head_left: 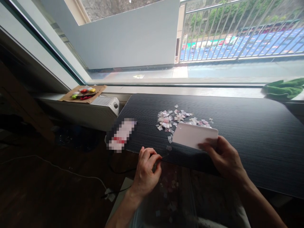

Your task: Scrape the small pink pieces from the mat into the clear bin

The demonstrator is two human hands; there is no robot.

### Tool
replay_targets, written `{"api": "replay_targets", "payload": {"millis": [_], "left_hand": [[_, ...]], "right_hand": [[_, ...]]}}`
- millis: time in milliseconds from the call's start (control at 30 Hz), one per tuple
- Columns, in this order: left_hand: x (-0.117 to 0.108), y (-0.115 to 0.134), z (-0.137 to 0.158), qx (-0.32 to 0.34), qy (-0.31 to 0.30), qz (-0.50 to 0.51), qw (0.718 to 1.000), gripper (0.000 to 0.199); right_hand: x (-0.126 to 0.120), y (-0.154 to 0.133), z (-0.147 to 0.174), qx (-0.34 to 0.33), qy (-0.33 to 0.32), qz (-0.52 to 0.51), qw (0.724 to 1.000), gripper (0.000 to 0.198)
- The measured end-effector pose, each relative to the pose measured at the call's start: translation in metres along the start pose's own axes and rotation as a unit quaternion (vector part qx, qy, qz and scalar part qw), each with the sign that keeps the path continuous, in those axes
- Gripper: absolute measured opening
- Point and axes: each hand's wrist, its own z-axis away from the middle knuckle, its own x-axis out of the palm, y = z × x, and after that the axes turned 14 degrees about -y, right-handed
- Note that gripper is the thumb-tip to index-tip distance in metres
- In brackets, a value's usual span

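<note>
My right hand [225, 155] grips a white rectangular card [192, 135] by its right end, thumb across the near face. The card has rounded corners and a small hole near its upper left corner. It is tilted over the dark table, in front of a pile of small whitish square pieces [165, 119] and partly hiding them. My left hand [148, 169] is at the table's near edge with its fingers curled towards the thumb; what is between them, if anything, is not clear. A few loose pieces [168, 148] lie between the card and my left hand.
The black wood-grain table [251, 133] stands against a window. A blurred-out pinkish item [122, 134] lies at its left end. Below the near edge is a dim container [166, 202] with scattered pieces. A radiator [106, 104], a cardboard piece [68, 95] and a green cloth [283, 88] are nearby.
</note>
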Motion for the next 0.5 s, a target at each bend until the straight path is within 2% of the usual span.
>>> {"api": "replay_targets", "payload": {"millis": [100, 300, 500], "left_hand": [[0.001, -0.001, 0.0, 0.0, 0.004, -0.004, 1.0, 0.022], [0.002, -0.001, 0.001, 0.003, 0.003, -0.001, 1.0, 0.023], [0.002, 0.0, 0.001, 0.0, 0.009, -0.005, 1.0, 0.021]], "right_hand": [[0.001, -0.006, -0.011, 0.0, 0.021, -0.002, 1.0, 0.022], [0.001, -0.004, -0.013, -0.005, -0.038, -0.001, 0.999, 0.023], [0.002, -0.005, -0.016, 0.015, 0.019, 0.007, 1.0, 0.022]]}}
